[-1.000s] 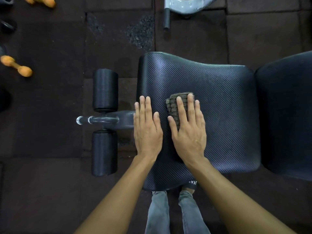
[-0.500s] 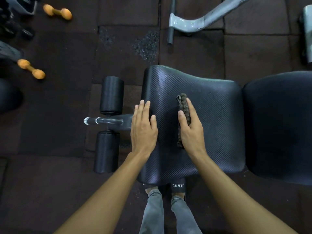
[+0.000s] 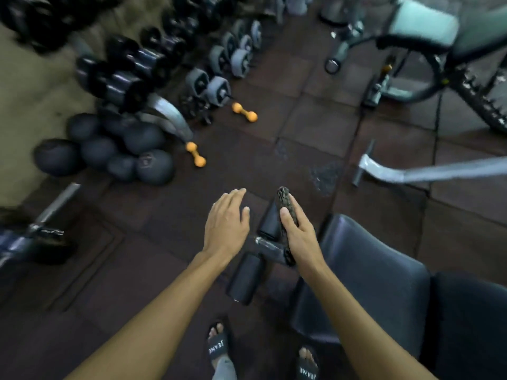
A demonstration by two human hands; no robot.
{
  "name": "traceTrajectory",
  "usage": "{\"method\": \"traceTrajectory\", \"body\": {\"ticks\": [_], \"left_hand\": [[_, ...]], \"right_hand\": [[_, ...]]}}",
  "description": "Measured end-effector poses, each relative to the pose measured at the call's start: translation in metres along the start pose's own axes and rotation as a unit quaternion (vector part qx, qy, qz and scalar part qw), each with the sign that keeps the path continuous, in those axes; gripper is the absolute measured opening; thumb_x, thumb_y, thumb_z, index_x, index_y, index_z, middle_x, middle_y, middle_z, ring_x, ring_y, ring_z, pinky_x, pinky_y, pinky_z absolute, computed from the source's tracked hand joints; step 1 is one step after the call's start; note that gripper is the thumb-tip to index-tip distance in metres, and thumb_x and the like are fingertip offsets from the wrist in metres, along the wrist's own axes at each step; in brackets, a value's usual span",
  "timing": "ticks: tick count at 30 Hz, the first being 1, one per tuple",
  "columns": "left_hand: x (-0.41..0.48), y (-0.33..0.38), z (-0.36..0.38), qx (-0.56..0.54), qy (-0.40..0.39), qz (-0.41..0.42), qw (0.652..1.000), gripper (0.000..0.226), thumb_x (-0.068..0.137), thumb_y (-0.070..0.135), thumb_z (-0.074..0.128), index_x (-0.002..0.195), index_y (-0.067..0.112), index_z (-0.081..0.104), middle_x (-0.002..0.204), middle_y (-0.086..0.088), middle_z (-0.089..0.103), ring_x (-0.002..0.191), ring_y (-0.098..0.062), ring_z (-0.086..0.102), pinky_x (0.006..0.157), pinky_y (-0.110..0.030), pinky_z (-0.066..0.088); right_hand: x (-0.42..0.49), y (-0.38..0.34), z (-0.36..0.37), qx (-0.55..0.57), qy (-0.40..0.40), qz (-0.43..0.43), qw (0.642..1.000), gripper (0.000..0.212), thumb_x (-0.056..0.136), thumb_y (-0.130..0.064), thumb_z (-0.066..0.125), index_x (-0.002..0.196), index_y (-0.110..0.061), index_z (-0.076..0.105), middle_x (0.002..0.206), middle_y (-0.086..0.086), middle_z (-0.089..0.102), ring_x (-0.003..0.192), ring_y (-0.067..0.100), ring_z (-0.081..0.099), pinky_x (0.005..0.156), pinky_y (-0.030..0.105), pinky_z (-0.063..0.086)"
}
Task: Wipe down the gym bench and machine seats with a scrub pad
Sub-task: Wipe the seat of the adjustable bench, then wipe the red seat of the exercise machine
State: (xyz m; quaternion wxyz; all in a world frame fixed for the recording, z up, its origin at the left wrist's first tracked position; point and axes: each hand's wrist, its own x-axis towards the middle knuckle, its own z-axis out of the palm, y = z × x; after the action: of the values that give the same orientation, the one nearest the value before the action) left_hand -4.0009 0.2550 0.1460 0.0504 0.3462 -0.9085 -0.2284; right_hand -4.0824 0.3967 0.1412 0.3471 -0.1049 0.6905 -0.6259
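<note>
My right hand [image 3: 299, 237] holds the dark scrub pad [image 3: 286, 208] on edge, thumb on one face and fingers on the other, in the air above the bench's foam leg rollers [image 3: 245, 281]. My left hand [image 3: 226, 224] hovers beside it with straight fingers and holds nothing. The black padded bench seat [image 3: 367, 272] lies to the right of both hands, with a second black pad [image 3: 472, 325] behind it at the lower right.
Black dumbbells on a rack [image 3: 131, 69] and several dark medicine balls [image 3: 123, 152] fill the upper left. Two orange dumbbells [image 3: 244, 112] lie on the rubber floor. A grey machine frame [image 3: 428, 170] and a pale-seated machine [image 3: 422, 31] stand at the right.
Both hands have lifted off the bench seat, the right one carrying the scrub pad. My view has swung up and left, so the seat now sits at the lower right.
</note>
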Motion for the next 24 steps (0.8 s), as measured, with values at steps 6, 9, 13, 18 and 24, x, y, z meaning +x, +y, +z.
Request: {"method": "traceTrajectory", "body": {"ticks": [6,9,13,18,24], "left_hand": [[0.029,-0.094,-0.142,0.047,0.048,-0.011,0.998,0.050,0.100,0.029,0.048,0.148,0.015,0.038,0.146,-0.003,0.049,0.135,-0.021,0.043,0.111,-0.040,0.036],[0.059,-0.144,-0.195,0.065,0.062,-0.003,0.996,0.049,0.100,0.029,0.048,0.147,0.015,0.040,0.145,-0.003,0.050,0.134,-0.022,0.044,0.109,-0.037,0.035],[0.098,-0.185,-0.253,0.056,0.052,0.012,0.997,0.049,0.101,0.029,0.046,0.147,0.015,0.039,0.147,-0.004,0.048,0.134,-0.023,0.043,0.110,-0.037,0.034],[0.140,-0.201,-0.290,0.063,0.023,0.048,0.997,0.050,0.100,0.030,0.046,0.147,0.016,0.040,0.145,-0.004,0.049,0.132,-0.025,0.045,0.110,-0.040,0.036],[0.213,-0.181,-0.286,0.064,-0.011,0.093,0.994,0.050,0.100,0.031,0.046,0.147,0.018,0.039,0.144,-0.005,0.051,0.131,-0.025,0.046,0.109,-0.041,0.037]], "right_hand": [[0.021,-0.080,0.145,-0.027,-0.069,-0.025,0.997,0.051,0.100,-0.041,0.051,0.149,-0.033,0.040,0.146,-0.015,0.048,0.130,0.002,0.046,0.107,0.024,0.037],[0.045,-0.105,0.212,-0.020,-0.076,-0.047,0.996,0.051,0.100,-0.041,0.052,0.149,-0.032,0.041,0.144,-0.013,0.052,0.127,0.003,0.051,0.110,0.030,0.040],[0.071,-0.136,0.275,0.014,-0.058,-0.066,0.996,0.050,0.095,-0.046,0.055,0.144,-0.036,0.047,0.138,-0.013,0.059,0.127,0.009,0.055,0.110,0.041,0.043],[0.091,-0.172,0.305,0.042,-0.011,-0.059,0.997,0.054,0.090,-0.051,0.058,0.141,-0.039,0.049,0.137,-0.011,0.060,0.126,0.011,0.057,0.109,0.044,0.044],[0.136,-0.198,0.290,0.061,0.057,-0.073,0.994,0.033,0.103,-0.030,0.049,0.135,-0.037,0.054,0.116,-0.018,0.069,0.109,0.002,0.065,0.095,0.029,0.052]]}}
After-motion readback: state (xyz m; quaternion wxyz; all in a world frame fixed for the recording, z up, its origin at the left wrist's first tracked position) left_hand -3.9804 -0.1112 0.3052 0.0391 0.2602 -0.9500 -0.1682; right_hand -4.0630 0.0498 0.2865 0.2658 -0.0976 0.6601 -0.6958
